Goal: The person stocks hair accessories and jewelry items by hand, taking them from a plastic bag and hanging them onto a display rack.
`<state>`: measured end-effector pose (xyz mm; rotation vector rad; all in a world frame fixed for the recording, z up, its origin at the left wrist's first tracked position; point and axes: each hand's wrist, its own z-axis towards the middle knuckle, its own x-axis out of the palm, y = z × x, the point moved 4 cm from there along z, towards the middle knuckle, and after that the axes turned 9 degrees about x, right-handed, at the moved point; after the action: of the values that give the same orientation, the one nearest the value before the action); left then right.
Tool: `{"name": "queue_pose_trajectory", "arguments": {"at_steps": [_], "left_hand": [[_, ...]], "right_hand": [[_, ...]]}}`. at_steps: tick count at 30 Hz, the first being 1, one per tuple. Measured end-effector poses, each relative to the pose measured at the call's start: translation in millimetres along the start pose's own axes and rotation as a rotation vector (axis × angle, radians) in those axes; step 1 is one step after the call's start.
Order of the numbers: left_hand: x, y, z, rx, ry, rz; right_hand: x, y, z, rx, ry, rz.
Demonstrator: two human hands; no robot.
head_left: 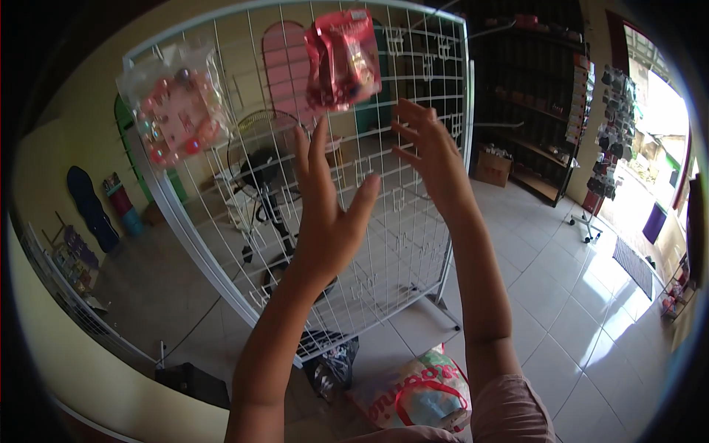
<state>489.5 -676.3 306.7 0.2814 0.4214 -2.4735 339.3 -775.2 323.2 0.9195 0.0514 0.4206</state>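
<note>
A white wire grid display rack (190, 240) stands upright before me. Shiny red-pink packets (342, 63) hang in a bunch near its top middle. At the upper left hang clear plastic packets (179, 111) with pink cards and round beads. My left hand (329, 210) is raised just below the red packets, its thumb spread away from the fingers and nothing in it. To the right and a little higher, my right hand (432, 144) reaches up in front of the grid with its fingers apart, also holding nothing. Several bare wire hooks show on the grid.
Behind the grid stands a black pedestal fan (260, 168). On the floor lie a printed bag (413, 391) with red handles and a dark plastic bag (331, 369). Dark shelves (543, 111), a cardboard box (493, 166) and a wheeled rack (613, 125) are to the right.
</note>
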Motion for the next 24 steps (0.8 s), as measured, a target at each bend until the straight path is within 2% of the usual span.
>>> {"name": "queue_pose_trajectory", "arguments": {"at_steps": [2, 4, 6, 7, 8, 10, 11, 12, 13, 14, 16, 17, 19, 20, 23, 24], "left_hand": [[-14.7, -17.9, -32.3, 0.183, 0.042, -0.03], [-31.1, -40.3, -74.8, 0.232, 0.024, -0.116], [-49.7, -63.7, -132.6, 0.284, 0.023, 0.051], [-51.4, -71.6, -166.8, 0.312, -0.041, 0.151], [-54.3, -73.6, -202.7, 0.334, -0.015, 0.199], [-53.6, -61.3, -302.7, 0.049, 0.017, 0.208], [-43.2, -57.0, -353.7, -0.204, 0.048, 0.18], [-36.6, -56.9, -411.2, -0.451, 0.194, 0.253], [-38.6, -54.4, -504.2, -0.715, 0.293, 0.251], [-45.9, -73.3, -591.8, -0.9, 0.537, 0.384], [-84.0, -143.2, -788.5, -1.284, 1.02, 0.415], [-100.1, -181.7, -843.6, -1.426, 1.16, 0.408], [-140.3, -254.2, -915.1, -1.693, 1.278, 0.419], [-157.8, -287.0, -931.7, -1.801, 1.268, 0.43], [-190.5, -353.9, -947.7, -2.039, 1.083, 0.473], [-198.3, -371.2, -947.4, -2.086, 1.007, 0.482]], "right_hand": [[-9.2, -0.1, -27.3, -0.115, -0.13, -0.113], [-18.6, 13.0, -49.9, -0.3, -0.245, -0.345], [-29.7, 14.6, -66.5, -0.427, -0.229, -0.299], [-28.8, 14.7, -76.9, -0.404, -0.236, -0.097], [-36.5, 15.7, -84.7, -0.372, -0.166, -0.212], [-46.5, 6.6, -117.1, -0.372, -0.121, -0.228], [-54.2, 4.6, -138.6, -0.344, -0.076, -0.247], [-65.2, -8.3, -168.5, -0.309, -0.041, -0.286], [-76.3, -21.2, -198.5, -0.276, -0.005, -0.327], [-84.9, -31.2, -228.9, -0.263, 0.027, -0.391], [-118.2, -54.9, -296.5, -0.115, 0.094, -0.474], [-148.5, -74.9, -343.0, 0.008, 0.13, -0.496], [-190.0, -116.5, -422.8, 0.22, 0.033, -0.586], [-210.0, -145.3, -472.7, 0.408, -0.201, -0.256], [-269.9, -228.7, -650.3, 0.759, -0.791, -0.42], [-282.4, -254.0, -714.2, 0.892, -0.85, -0.601]]}}
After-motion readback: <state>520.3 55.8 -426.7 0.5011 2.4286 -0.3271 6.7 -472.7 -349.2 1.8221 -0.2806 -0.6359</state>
